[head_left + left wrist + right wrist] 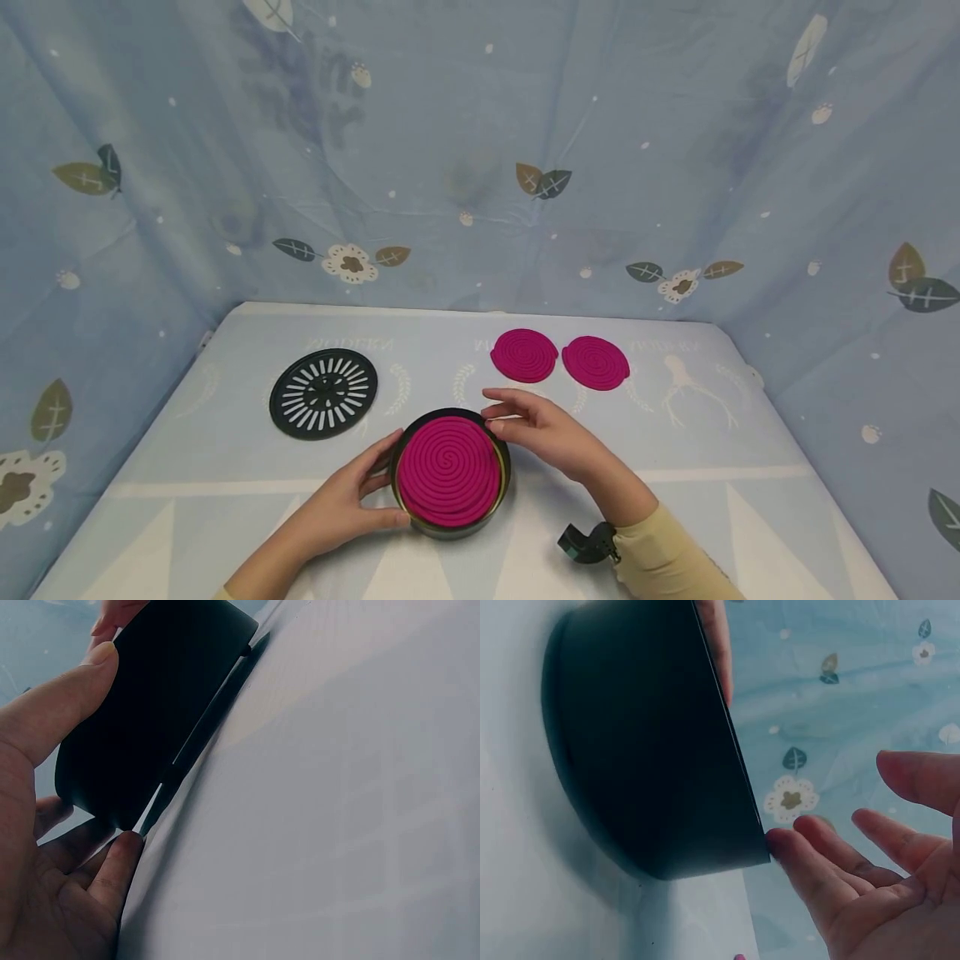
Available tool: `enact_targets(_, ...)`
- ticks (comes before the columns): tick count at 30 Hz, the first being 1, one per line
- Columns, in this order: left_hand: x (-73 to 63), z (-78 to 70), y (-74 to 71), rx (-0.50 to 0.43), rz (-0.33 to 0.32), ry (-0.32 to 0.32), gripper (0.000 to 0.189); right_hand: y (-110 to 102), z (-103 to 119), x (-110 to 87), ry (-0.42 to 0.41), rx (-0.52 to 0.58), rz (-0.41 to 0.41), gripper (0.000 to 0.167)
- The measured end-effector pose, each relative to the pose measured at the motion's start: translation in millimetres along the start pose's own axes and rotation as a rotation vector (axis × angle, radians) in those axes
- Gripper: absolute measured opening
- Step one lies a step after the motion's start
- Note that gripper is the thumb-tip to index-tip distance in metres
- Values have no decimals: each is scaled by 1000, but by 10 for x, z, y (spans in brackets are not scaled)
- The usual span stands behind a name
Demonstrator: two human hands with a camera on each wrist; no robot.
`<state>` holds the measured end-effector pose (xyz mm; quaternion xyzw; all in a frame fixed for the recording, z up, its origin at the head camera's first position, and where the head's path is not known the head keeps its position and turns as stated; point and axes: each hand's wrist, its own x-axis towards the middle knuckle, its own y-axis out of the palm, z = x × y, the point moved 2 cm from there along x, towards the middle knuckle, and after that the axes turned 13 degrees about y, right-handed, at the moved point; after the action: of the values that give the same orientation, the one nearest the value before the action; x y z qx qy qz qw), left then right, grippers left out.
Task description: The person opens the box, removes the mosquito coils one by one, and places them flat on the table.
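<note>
Your round tin (649, 750) sits on the table (247, 542) right in front of you, with a pink coil (448, 471) lying inside and nearly filling the mouth. Your left hand (341, 504) grips the tin's left side, thumb toward the front and fingers around the far side. Your right hand (551, 433) is at the opposite side, its fingers loosely extended and gripping nothing; one fingertip looks to touch the rim, though the contact is hard to be sure of.

The step in hand seems to be settling the coil in the tin. Let the left hand do the steadying, with light pressure on the wall so the tin doesn't slide. Use the flat of the right fingertips for any nudge, since a coil like this probably snaps if bent or pressed at one point. Its front edge appears to show another layer beneath, so line the edges up gently.

Mind your right elbow's reach: one loose coil (524, 356) and a second loose coil (596, 363) lie just beyond that hand. The slotted disc (322, 394) lies behind your left hand, apart from the tin.
</note>
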<state>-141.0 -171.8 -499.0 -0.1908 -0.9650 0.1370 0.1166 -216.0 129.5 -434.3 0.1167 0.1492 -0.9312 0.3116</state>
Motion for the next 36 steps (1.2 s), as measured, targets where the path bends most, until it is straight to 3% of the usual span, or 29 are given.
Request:
enact_targets(17, -41, 35, 2, -2, -11, 15, 111, 181, 57, 47, -3, -110, 36, 52)
enact_targets(36, 9, 56, -2, 29, 4, 3, 111, 177, 77, 28, -44, -140, 11, 50)
